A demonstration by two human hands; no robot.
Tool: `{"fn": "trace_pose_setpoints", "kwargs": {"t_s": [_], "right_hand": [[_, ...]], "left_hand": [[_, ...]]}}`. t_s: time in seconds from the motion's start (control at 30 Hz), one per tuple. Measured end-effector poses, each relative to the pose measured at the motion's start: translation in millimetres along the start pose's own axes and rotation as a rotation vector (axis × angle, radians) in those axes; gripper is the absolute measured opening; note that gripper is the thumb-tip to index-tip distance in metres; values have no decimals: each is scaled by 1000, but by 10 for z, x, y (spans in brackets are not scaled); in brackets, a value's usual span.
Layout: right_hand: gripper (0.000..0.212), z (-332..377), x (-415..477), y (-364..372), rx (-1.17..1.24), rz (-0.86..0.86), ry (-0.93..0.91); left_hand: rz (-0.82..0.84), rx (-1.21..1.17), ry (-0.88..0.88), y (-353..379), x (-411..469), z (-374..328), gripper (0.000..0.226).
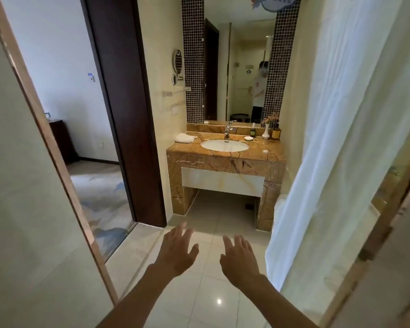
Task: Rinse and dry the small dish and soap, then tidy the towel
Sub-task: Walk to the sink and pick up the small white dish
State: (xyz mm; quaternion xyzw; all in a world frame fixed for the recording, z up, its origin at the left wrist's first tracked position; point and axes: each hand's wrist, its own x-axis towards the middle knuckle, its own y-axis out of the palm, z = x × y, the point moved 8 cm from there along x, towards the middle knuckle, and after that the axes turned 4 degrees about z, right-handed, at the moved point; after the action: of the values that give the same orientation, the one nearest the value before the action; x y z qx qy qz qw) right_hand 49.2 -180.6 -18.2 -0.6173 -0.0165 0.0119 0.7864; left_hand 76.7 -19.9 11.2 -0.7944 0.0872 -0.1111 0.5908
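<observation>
My left hand [178,253] and right hand [240,259], fingers spread, empty, low centre; small dish [248,138] and towel [185,138] wait by the sink [224,145], mid-frame, unreached.

Legible text: none.
Sticker [273,1] at the mirror's [239,67] top edge carries characters too blurred to read; bottles [276,132] on the far counter show no readable labels.

White folded towel [185,137] and small dish [248,138] flank the faucet.
</observation>
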Motion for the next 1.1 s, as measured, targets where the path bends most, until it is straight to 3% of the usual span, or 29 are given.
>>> {"fn": "trace_pose_setpoints", "kwargs": {"t_s": [0.33, 0.83, 1.1], "right_hand": [[51, 57, 851, 6, 32, -39, 3], [52, -7, 2861, -286, 128, -145, 142], [50, -316, 3673, -247, 123, -150, 198]], "left_hand": [[-89, -49, 38, -58, 862, 294, 48], [12, -94, 136, -228, 3167, 890, 54], [40, -110, 148, 32, 4078, 969, 53]]}}
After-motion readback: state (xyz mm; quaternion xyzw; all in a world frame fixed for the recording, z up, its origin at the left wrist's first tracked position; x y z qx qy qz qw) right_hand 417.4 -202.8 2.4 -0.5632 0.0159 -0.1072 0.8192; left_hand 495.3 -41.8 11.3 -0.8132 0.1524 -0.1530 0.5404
